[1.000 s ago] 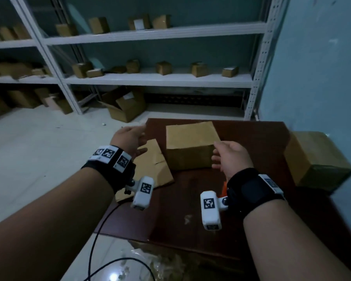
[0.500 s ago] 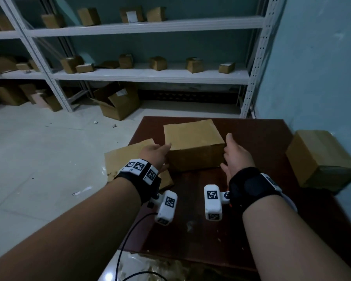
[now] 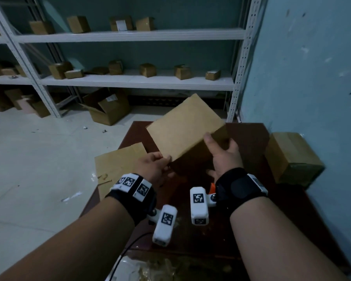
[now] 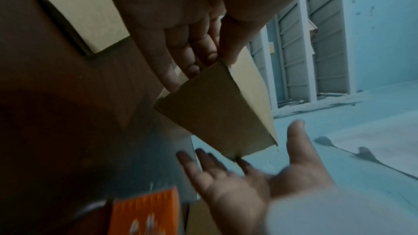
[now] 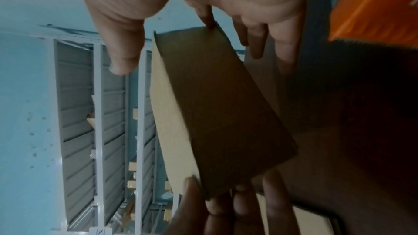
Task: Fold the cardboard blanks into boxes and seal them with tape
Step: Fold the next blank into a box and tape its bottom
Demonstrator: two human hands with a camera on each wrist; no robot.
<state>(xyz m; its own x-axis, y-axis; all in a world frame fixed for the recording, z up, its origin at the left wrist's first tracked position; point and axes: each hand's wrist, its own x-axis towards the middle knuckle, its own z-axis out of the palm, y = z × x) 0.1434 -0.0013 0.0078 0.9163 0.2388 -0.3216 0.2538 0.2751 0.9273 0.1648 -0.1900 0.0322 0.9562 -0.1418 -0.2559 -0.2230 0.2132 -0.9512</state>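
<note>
Right now I have the box (image 3: 184,126) lifted off the table (image 3: 251,138), tilted, one broad face turned up toward me. My left hand (image 3: 152,169) pinches its near-left corner, thumb on top and fingers (image 4: 192,54) underneath. My right hand (image 3: 223,157) is spread loose at the opposite end, thumb up beside the edge; from the wrist views its fingertips (image 5: 255,49) sit at the corner, but I cannot tell whether they bear on the cardboard. Flat blanks (image 3: 120,161) lie on the table's left edge, overhanging it. A second box (image 3: 292,157) stands at the right, against the wall. Something orange (image 4: 144,212) shows below my right wrist.
</note>
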